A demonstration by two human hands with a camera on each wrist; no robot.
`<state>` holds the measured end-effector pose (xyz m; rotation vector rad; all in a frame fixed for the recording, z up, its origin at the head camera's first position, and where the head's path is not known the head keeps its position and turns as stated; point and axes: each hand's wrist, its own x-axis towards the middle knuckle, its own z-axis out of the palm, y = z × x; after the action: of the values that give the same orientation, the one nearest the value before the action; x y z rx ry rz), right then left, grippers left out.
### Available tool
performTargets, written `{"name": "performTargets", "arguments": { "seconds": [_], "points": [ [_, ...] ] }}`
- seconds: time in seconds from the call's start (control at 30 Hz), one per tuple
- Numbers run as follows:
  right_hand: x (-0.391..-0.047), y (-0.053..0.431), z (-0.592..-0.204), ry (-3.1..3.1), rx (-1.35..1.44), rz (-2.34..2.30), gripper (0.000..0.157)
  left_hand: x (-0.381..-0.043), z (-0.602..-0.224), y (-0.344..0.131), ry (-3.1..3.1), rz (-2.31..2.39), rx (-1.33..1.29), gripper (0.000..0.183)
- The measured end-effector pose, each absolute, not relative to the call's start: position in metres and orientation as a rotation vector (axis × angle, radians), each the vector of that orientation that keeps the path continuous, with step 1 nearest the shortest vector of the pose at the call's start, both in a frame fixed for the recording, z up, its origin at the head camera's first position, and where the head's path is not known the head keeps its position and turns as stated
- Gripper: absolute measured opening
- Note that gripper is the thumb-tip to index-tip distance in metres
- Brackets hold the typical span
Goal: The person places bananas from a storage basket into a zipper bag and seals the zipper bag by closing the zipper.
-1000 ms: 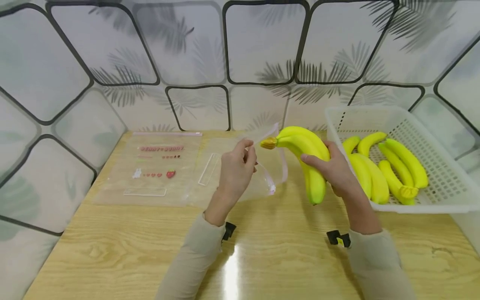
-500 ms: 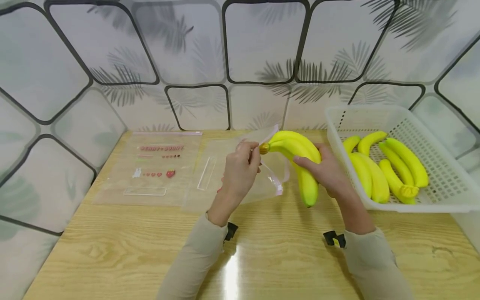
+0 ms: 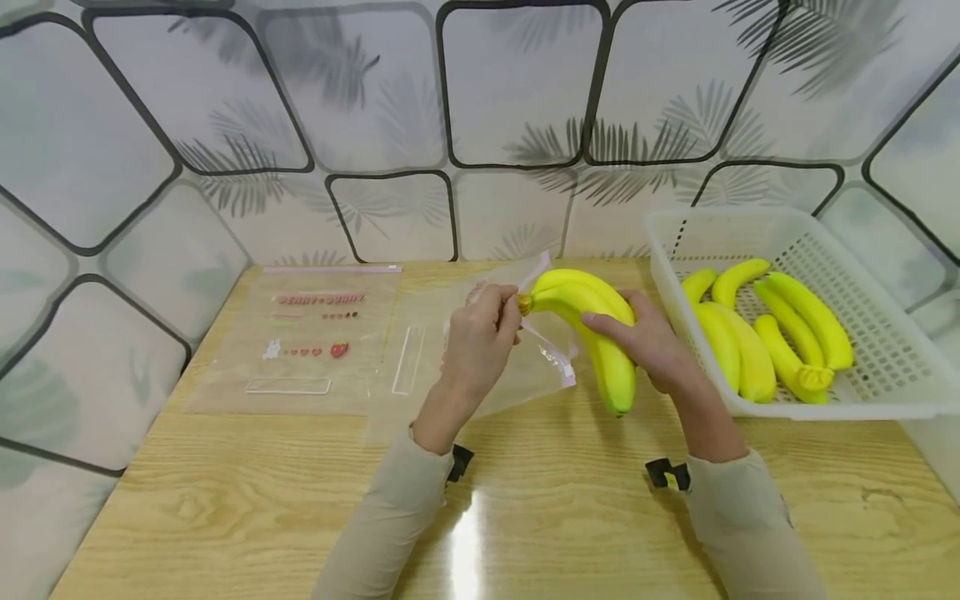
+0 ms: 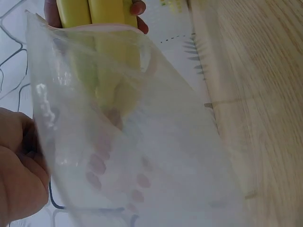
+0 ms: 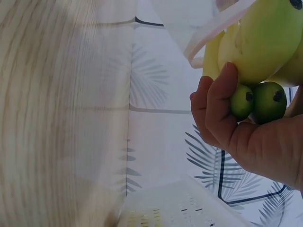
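My right hand [image 3: 647, 343] grips a bunch of yellow bananas [image 3: 596, 317] with green-tinged tips. The bunch's brown stem end points left, close to my left fingertips. My left hand [image 3: 482, 337] pinches the edge of a clear zip bag [image 3: 525, 375] with a pink zip strip. In the left wrist view, the stem end shows through the bag's [image 4: 156, 118] film, and the bananas [image 4: 106, 13] pass in at its mouth. Curled fingers of my right hand [image 5: 246, 137] lie around the bananas [image 5: 265, 42] in the right wrist view. My left fingertips are partly hidden.
A second printed zip bag [image 3: 225, 367] lies flat on the wooden table [image 3: 225, 492] at the left. On the right stands a white perforated basket [image 3: 847, 410] with several bananas [image 3: 738, 350] in it. A patterned wall covering [image 3: 517, 212] rises behind the table.
My right hand has brought the bananas leftward and slightly down, so the stem end now meets the bag's mouth by my left fingers. The bag's zip edge has shifted a little right.
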<state>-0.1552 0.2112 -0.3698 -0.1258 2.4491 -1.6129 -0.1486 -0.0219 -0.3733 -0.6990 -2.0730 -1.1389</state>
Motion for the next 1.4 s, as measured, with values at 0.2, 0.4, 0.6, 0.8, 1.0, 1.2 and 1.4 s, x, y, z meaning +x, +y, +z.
{"name": "performTargets", "arguments": {
  "seconds": [0.2,0.4,0.6,0.8,1.0,1.2,1.4],
  "points": [
    [-0.157,0.213,-0.373,2.370,-0.153,-1.674,0.074,-0.147,-0.373,-0.024,-2.083,-1.064,-0.790,0.012],
    [-0.161,0.213,-0.381,2.218,-0.134,-1.830,0.059,-0.147,-0.373,-0.022,-2.073,-1.005,-0.874,0.012],
    [-0.162,0.210,-0.387,2.157,-0.117,-1.945,0.051,-0.147,-0.372,-0.021,-2.051,-0.975,-0.909,0.012],
    [-0.165,0.212,-0.389,1.878,-0.148,-2.101,0.045,-0.146,-0.371,-0.022,-2.063,-0.973,-0.925,0.011],
    [-0.164,0.212,-0.389,1.703,-0.029,-2.159,0.039,-0.144,-0.370,-0.023,-2.102,-0.975,-0.952,0.012],
    [-0.165,0.209,-0.392,1.700,-0.001,-2.138,0.036,-0.145,-0.371,-0.023,-2.109,-0.937,-0.965,0.013],
    [-0.166,0.206,-0.393,1.738,-0.135,-2.092,0.041,-0.146,-0.371,-0.023,-2.107,-0.924,-0.959,0.012]
  ]
}}
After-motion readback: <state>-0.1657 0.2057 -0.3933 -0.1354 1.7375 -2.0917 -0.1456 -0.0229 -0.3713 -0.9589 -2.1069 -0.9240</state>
